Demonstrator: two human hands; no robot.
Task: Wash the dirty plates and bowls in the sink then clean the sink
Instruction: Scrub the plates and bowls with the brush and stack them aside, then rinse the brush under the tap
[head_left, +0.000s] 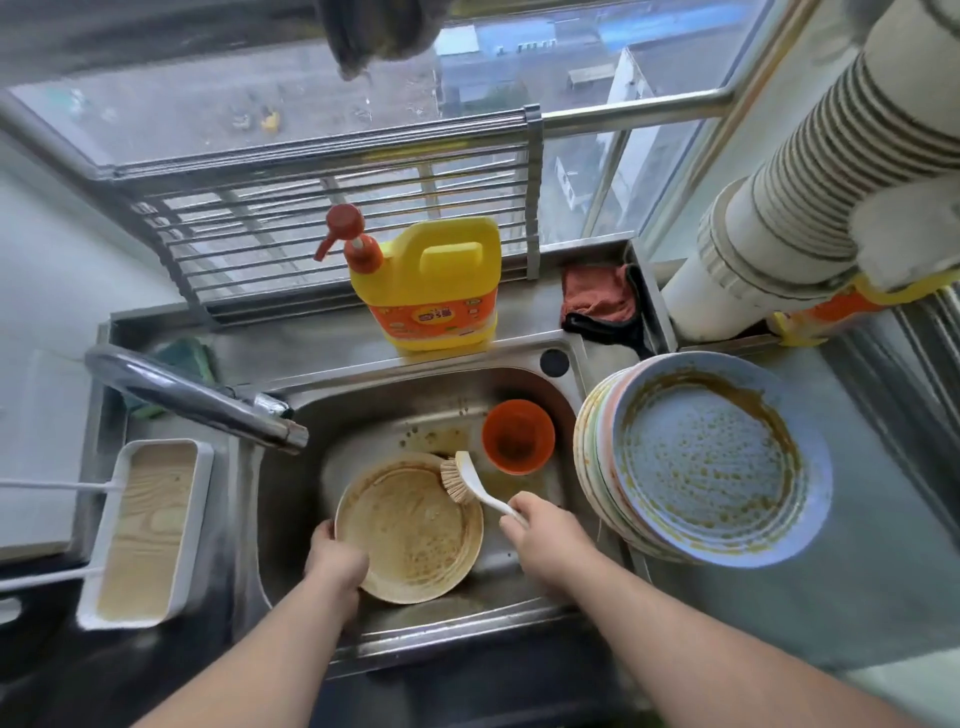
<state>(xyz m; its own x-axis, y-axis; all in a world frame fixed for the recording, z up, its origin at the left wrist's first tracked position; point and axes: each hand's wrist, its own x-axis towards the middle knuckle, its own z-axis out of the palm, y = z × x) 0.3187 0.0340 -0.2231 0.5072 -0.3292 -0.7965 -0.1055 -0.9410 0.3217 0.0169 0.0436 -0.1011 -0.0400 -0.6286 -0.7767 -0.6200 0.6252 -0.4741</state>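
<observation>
While one left hand (332, 558) grips one beige plate (409, 527), the right hand (540, 535) holds one brush (470, 480).

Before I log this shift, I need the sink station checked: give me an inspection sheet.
Surface: steel sink, stained floor.
Job's things: tan plate smeared, in the sink; orange bowl beside it; dirty plate stack on the counter to the right.
Clutter: yellow detergent jug, red cloth, white tray.
Grippers: left hand grips the plate's rim; right hand holds the brush.
Cables: nothing seen.
Surroundings: faucet, window rack.
</observation>
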